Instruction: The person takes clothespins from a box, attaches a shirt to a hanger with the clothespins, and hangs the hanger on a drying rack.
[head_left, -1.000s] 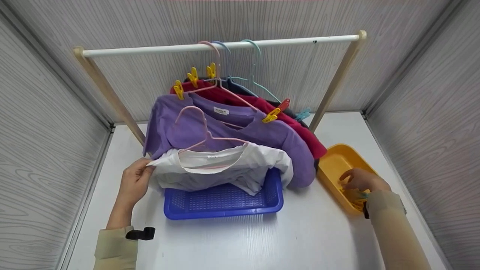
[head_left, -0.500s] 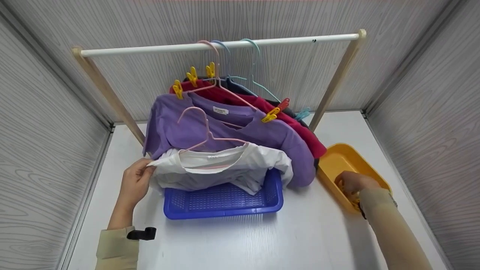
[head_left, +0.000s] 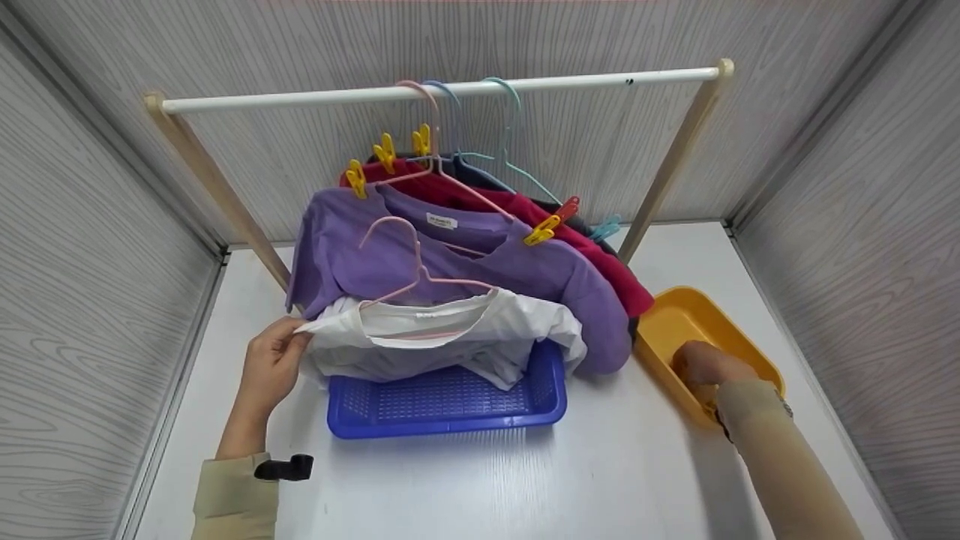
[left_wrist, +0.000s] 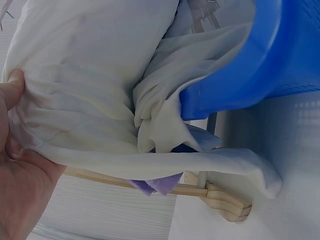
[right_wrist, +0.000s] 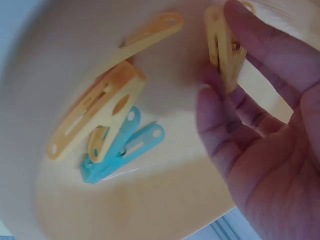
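Note:
At the left shoulder edge of a white shirt [head_left: 525, 315], my left hand [head_left: 274, 367] pinches the fabric between thumb and fingers. A pink hanger [head_left: 421, 271] sits inside the shirt's neckline, its hook free in front of the purple top [head_left: 337, 240]. The shirt drapes over a blue basket [head_left: 450, 430]. My right hand [head_left: 709, 364] is down in the yellow tray [head_left: 739, 341]. In the right wrist view, its thumb and fingers hold a yellow clothespin [right_wrist: 225, 47]. Below it lie loose yellow clothespins [right_wrist: 95, 115] and a turquoise clothespin [right_wrist: 122, 152].
Behind stands a rack with a white rail [head_left: 570, 82] and wooden legs [head_left: 217, 184]. Purple, red [head_left: 637, 292] and dark garments hang from it on hangers, with clothespins [head_left: 541, 230] on their shoulders. Panelled walls enclose the white table [head_left: 465, 487].
My right hand has reached deeper into the yellow tray and its fingers have closed on a clothespin. The pink hanger's hook has tilted slightly right. My left hand keeps its place.

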